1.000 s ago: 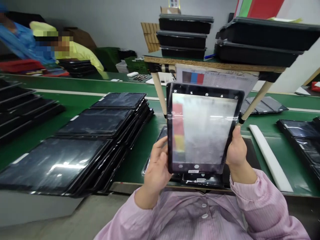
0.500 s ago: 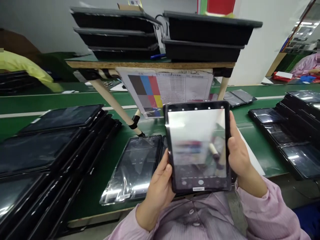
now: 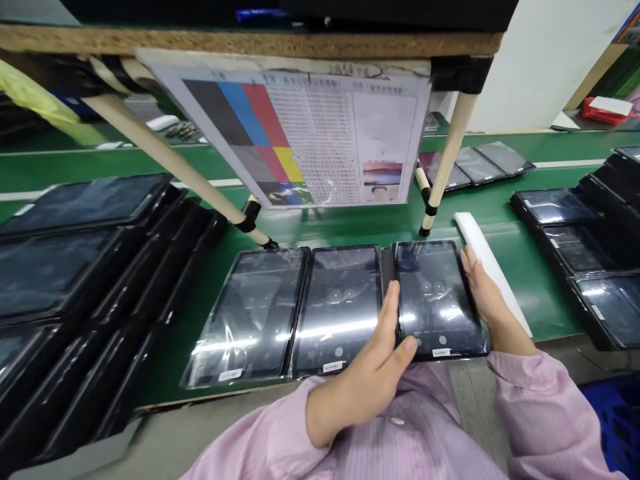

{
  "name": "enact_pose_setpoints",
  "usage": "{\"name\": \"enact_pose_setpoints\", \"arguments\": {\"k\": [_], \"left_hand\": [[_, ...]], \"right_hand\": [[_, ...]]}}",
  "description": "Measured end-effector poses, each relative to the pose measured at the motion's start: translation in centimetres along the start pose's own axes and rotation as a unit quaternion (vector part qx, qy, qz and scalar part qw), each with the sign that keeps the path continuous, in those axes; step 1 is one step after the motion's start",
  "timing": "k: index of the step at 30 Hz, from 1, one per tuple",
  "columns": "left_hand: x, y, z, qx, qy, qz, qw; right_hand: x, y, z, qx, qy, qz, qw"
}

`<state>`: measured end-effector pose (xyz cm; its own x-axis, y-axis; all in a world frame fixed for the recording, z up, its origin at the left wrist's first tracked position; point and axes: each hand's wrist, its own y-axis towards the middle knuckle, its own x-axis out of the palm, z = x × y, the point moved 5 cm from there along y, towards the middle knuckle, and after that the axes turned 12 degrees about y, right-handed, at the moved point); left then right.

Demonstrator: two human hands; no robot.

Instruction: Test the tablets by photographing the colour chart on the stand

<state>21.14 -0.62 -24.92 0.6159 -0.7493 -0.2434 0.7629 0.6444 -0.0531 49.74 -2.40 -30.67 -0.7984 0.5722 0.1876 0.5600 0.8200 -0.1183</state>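
Observation:
A black tablet (image 3: 435, 303) with a dark glossy screen and a small white label lies face up at the right end of the row on the bench. My left hand (image 3: 373, 367) is at its left edge, fingers stretched out and the thumb spread near the lower left corner. Along the tablet's right edge is my right hand (image 3: 487, 297), its fingers against the side and partly hidden. A middle tablet (image 3: 337, 300) and a left tablet (image 3: 255, 307), both in clear film, lie beside it in the same row.
Stacks of tablets in black trays stand at the left (image 3: 65, 267) and right (image 3: 575, 247). A shelf (image 3: 280, 45) on pale tube legs spans above, with a colour-printed sheet (image 3: 320, 133) hanging from it. A white strip (image 3: 493, 270) lies right of the row. More tablets (image 3: 480, 165) lie behind.
The tablet has come down from upright in front of me to lying in the row, its screen now dark. My left hand's fingers have straightened out. The view has tipped downward.

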Motion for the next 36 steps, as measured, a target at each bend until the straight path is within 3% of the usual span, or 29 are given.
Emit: {"name": "enact_pose_setpoints", "arguments": {"k": [2,4,6,8,10,12,15,19,22,25,28,31,36], "left_hand": [[-2.3,-1.2,0.3,0.054,0.101,0.064,0.991],[-5.0,-2.3,0.2,0.072,0.239,0.141,0.958],[-7.5,-2.9,-0.1,0.066,0.378,0.206,0.9],[-9.3,-3.3,-0.2,0.054,0.492,0.246,0.833],[-10.3,-3.3,-0.2,0.037,0.568,0.263,0.779],[-10.6,-3.1,-0.2,0.02,0.606,0.266,0.749],[-10.2,-2.6,-0.5,0.002,0.623,0.254,0.74],[-10.6,-2.8,-1.1,-0.015,0.62,0.219,0.753],[-13.6,-4.7,-1.3,-0.05,0.616,0.28,0.734],[-17.7,-7.4,-2.3,-0.14,0.612,0.351,0.695],[-20.3,-8.7,-4.0,-0.211,0.602,0.333,0.695],[-20.8,-9.1,-4.8,-0.213,0.6,0.302,0.709],[-20.1,-10.2,-4.2,-0.151,0.594,0.342,0.712]], "right_hand": [[0.3,-0.8,-1.1,-0.031,-0.053,-0.021,0.998],[0.9,-2.1,-2.8,-0.096,-0.153,-0.045,0.983],[2.3,-3.8,-4.2,-0.179,-0.292,-0.088,0.935],[3.9,-5.5,-4.8,-0.233,-0.424,-0.132,0.865],[5.2,-6.8,-4.9,-0.255,-0.517,-0.151,0.803],[5.9,-7.7,-5.2,-0.269,-0.557,-0.139,0.773],[6.7,-8.8,-6.3,-0.313,-0.536,-0.116,0.775],[7.7,-10.0,-6.5,-0.337,-0.504,-0.143,0.782],[8.6,-10.4,-5.5,-0.341,-0.505,-0.163,0.776],[9.9,-10.6,-4.1,-0.336,-0.497,-0.178,0.78],[12.0,-10.5,-3.1,-0.333,-0.511,-0.186,0.77],[14.0,-10.6,-2.9,-0.336,-0.54,-0.173,0.752],[16.3,-10.8,-2.8,-0.327,-0.558,-0.144,0.749]]}}
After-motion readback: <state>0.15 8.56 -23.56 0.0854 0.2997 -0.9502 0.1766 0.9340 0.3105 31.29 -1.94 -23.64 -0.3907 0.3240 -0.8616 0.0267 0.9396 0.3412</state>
